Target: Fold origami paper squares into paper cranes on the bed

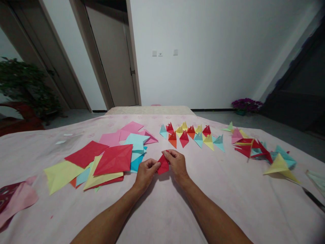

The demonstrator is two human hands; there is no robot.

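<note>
Between my two hands is a small folded piece of red paper [163, 166], held just above the cloth at the middle of the table. My left hand [147, 173] pinches its left edge between thumb and fingers. At its upper right corner, my right hand [177, 165] grips it the same way. Beyond the hands stand rows of folded paper cranes [184, 138] in red, orange, yellow and light blue. Left of my left hand lies a loose pile of square paper sheets, with a red sheet [114, 160] on top and light blue ones [135, 141] behind.
More folded paper pieces [254, 149] are heaped at the right, with a yellow one [281, 167] nearest. A dark, thin object [313, 199] lies at the right edge. Pink paper [21, 201] sits at the far left. A pale pink cloth [165, 217] covers the table.
</note>
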